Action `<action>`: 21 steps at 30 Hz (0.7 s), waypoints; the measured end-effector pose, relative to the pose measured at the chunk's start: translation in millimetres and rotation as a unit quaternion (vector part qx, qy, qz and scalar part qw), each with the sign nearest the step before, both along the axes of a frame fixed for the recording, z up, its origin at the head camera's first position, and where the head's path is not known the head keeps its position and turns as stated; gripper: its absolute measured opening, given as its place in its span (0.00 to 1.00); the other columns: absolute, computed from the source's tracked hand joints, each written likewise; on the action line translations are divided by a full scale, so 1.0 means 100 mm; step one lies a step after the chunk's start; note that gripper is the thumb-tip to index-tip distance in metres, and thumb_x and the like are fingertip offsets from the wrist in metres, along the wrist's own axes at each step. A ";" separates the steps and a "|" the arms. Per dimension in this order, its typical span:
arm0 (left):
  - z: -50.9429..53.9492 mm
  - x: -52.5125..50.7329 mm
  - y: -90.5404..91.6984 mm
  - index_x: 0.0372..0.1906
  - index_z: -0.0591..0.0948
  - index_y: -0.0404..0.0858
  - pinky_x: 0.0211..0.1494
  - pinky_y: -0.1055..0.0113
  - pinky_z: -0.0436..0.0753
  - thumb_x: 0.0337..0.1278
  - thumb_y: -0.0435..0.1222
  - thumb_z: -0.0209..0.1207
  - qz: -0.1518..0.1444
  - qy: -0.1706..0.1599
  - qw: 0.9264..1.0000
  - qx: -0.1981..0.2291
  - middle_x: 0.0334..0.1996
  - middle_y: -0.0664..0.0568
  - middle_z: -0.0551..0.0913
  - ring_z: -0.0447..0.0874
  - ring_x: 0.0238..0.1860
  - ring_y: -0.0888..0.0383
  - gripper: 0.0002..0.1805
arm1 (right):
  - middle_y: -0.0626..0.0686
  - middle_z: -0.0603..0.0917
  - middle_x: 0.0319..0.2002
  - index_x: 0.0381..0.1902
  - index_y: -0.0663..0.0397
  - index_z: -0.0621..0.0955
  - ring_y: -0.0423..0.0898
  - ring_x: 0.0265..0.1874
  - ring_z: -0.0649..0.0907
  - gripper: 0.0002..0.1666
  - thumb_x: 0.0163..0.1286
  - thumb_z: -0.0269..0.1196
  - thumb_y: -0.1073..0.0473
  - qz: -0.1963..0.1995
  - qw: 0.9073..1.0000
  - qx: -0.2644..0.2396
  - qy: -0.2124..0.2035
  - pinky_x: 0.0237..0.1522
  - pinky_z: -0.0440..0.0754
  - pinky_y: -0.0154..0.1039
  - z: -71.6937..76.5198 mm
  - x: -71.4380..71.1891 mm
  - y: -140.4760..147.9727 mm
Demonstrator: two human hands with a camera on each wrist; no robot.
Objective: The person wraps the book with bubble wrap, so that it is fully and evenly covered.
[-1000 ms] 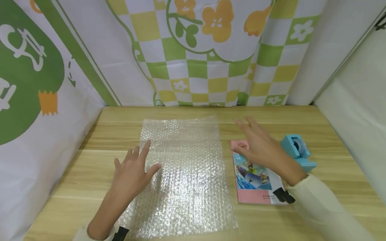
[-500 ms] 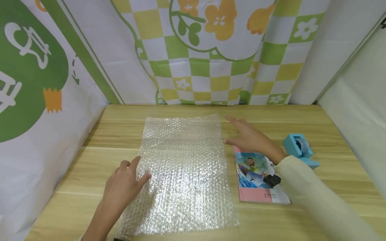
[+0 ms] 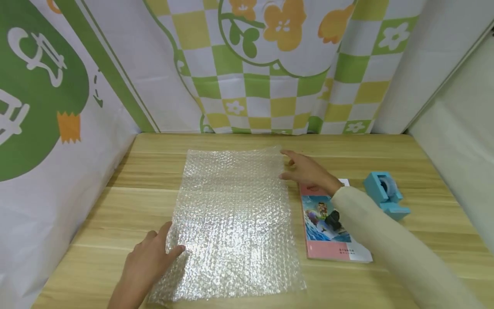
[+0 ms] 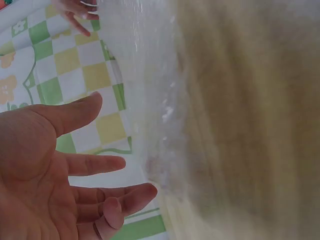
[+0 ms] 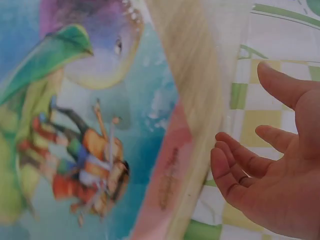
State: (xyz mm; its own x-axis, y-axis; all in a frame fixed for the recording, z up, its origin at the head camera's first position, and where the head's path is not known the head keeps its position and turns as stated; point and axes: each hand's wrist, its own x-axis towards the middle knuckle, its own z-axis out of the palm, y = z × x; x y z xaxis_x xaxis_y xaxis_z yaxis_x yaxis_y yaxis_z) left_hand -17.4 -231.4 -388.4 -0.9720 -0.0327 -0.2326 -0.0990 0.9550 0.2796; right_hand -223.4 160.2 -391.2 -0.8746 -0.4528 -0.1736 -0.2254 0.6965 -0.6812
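Note:
A sheet of clear bubble wrap [image 3: 235, 223] lies flat on the wooden table. Over its lower left edge is the left hand [image 3: 148, 259], fingers loosely spread, nothing held; the left wrist view shows that hand [image 4: 75, 170] with thumb and fingers apart. At the sheet's upper right corner the right hand [image 3: 306, 171] has its thumb and fingertips at the edge; whether they touch it cannot be told. In the right wrist view this hand [image 5: 275, 165] holds nothing, its fingers slightly bent. Under the right forearm lies a pink book [image 3: 328, 251] with a picture cover.
A blue tape dispenser [image 3: 382, 193] with a roll of tape stands right of the book. Behind the table [image 3: 432, 257] hangs a green and yellow checked cloth [image 3: 254, 90], with white sheeting at both sides.
The right hand has moved left from above the book to the sheet's upper right corner. The left hand has moved down and left along the sheet's left side.

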 end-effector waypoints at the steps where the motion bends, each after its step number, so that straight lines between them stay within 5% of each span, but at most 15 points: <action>1: -0.01 0.02 -0.01 0.73 0.63 0.30 0.30 0.46 0.83 0.60 0.51 0.66 0.003 -0.007 1.000 0.002 0.52 0.21 0.74 0.83 0.30 0.42 0.45 | 0.69 0.72 0.63 0.80 0.51 0.55 0.58 0.37 0.82 0.48 0.71 0.66 0.51 0.001 1.000 0.004 0.006 0.29 0.80 0.47 -0.03 -0.02 -0.02; 4: -0.05 0.08 -0.02 0.73 0.64 0.32 0.30 0.47 0.83 0.57 0.50 0.69 0.003 -0.022 1.000 0.011 0.51 0.23 0.76 0.81 0.27 0.47 0.45 | 0.69 0.77 0.58 0.77 0.60 0.59 0.62 0.55 0.78 0.46 0.69 0.68 0.55 0.005 1.000 0.007 0.025 0.46 0.78 0.53 -0.10 -0.09 -0.06; 6: -0.07 0.10 -0.03 0.73 0.65 0.32 0.31 0.47 0.84 0.55 0.48 0.71 0.000 -0.024 1.000 0.014 0.51 0.23 0.76 0.82 0.27 0.48 0.46 | 0.68 0.78 0.55 0.76 0.63 0.62 0.61 0.53 0.78 0.45 0.67 0.69 0.58 0.002 1.000 0.003 0.028 0.51 0.76 0.56 -0.13 -0.11 -0.09; 11: -0.07 0.13 0.06 0.71 0.67 0.32 0.33 0.44 0.84 0.47 0.42 0.75 0.004 -0.029 1.000 0.010 0.52 0.21 0.76 0.84 0.30 0.43 0.46 | 0.66 0.81 0.48 0.71 0.70 0.67 0.55 0.43 0.80 0.41 0.64 0.70 0.65 0.010 0.999 -0.027 0.030 0.44 0.79 0.49 -0.20 -0.19 -0.08; 15: -0.06 0.14 0.12 0.69 0.69 0.30 0.26 0.56 0.83 0.44 0.36 0.76 0.012 -0.032 0.999 0.010 0.49 0.23 0.77 0.79 0.24 0.52 0.45 | 0.64 0.82 0.43 0.67 0.75 0.70 0.52 0.38 0.79 0.38 0.61 0.70 0.68 0.023 0.998 -0.041 0.038 0.40 0.78 0.45 -0.25 -0.22 -0.09; 21: -0.05 0.11 0.15 0.65 0.73 0.30 0.23 0.62 0.80 0.40 0.33 0.77 -0.007 -0.006 0.999 -0.034 0.38 0.34 0.79 0.77 0.25 0.52 0.42 | 0.60 0.83 0.37 0.62 0.79 0.73 0.50 0.34 0.79 0.37 0.57 0.73 0.68 0.037 0.997 -0.023 0.067 0.43 0.78 0.47 -0.29 -0.24 -0.07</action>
State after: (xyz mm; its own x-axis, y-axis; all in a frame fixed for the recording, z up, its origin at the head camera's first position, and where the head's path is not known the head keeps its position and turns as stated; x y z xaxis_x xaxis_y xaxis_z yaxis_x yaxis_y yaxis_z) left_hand -6.9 -216.1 -393.3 -0.9698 -0.0353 -0.2412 -0.0883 0.9732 0.2124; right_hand -247.5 153.1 -419.9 -0.8524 -0.5216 -0.0354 -0.3654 0.6429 -0.6732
